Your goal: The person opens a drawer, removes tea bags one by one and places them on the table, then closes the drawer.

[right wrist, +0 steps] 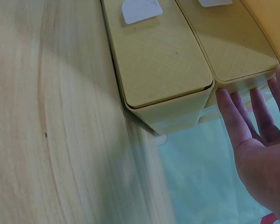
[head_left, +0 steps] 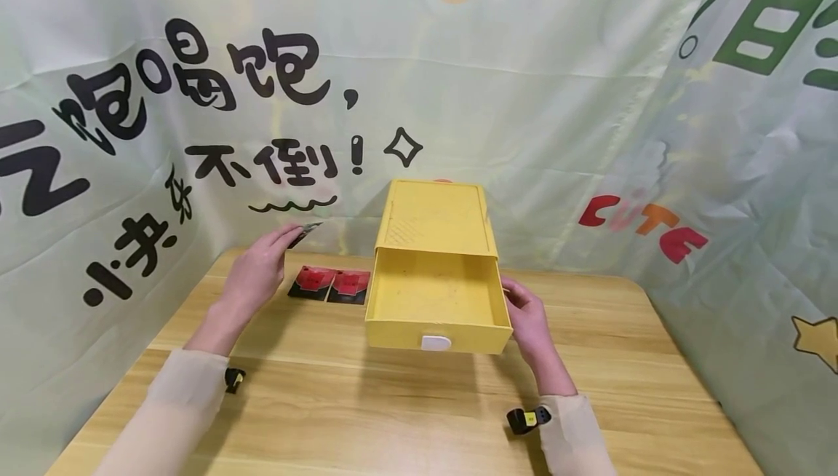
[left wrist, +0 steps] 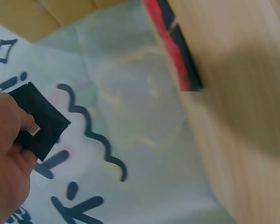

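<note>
My left hand is raised over the left side of the table and pinches a small dark square packet, with a small barcode showing in the left wrist view. In the middle stands a yellow drawer cabinet. Its top drawer is pulled out, and the floor inside is bare. My right hand is at the cabinet's right side. In the right wrist view its fingers reach out straight against the side, below the pulled-out drawer. Two lower drawers there are closed.
Two red and black packets lie side by side on the wooden table, left of the cabinet. A printed cloth hangs behind the table and along its sides. White labels mark the drawer fronts.
</note>
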The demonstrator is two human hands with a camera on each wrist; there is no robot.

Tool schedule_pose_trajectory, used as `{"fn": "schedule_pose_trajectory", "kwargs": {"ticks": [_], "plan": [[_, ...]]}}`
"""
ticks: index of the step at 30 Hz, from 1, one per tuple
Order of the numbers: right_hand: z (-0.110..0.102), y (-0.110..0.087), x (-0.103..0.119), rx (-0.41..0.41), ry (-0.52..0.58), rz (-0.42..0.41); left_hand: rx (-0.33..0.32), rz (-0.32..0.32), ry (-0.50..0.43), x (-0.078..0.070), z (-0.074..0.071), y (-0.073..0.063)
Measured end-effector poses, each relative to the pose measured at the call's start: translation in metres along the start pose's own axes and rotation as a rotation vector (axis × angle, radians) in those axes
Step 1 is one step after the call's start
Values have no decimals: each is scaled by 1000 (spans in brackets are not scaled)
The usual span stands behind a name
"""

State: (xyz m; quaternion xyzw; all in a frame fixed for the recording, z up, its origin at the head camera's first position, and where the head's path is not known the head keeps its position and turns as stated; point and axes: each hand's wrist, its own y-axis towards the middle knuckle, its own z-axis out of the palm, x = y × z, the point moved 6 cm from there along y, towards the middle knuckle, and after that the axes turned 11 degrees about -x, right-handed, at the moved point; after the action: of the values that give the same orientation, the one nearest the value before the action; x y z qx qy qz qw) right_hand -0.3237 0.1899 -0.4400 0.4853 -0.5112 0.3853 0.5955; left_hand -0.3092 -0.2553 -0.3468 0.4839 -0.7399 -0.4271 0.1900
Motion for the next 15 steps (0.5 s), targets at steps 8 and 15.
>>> {"fn": "schedule_pose_trajectory", "kwargs": {"ticks": [8,15], "plan": [[0,1,-1,-4,-8,4,136,-27,58,23,17,-8],[0,0,-2,-10,-8,5,257,-63,107,41,32,-13]]}}
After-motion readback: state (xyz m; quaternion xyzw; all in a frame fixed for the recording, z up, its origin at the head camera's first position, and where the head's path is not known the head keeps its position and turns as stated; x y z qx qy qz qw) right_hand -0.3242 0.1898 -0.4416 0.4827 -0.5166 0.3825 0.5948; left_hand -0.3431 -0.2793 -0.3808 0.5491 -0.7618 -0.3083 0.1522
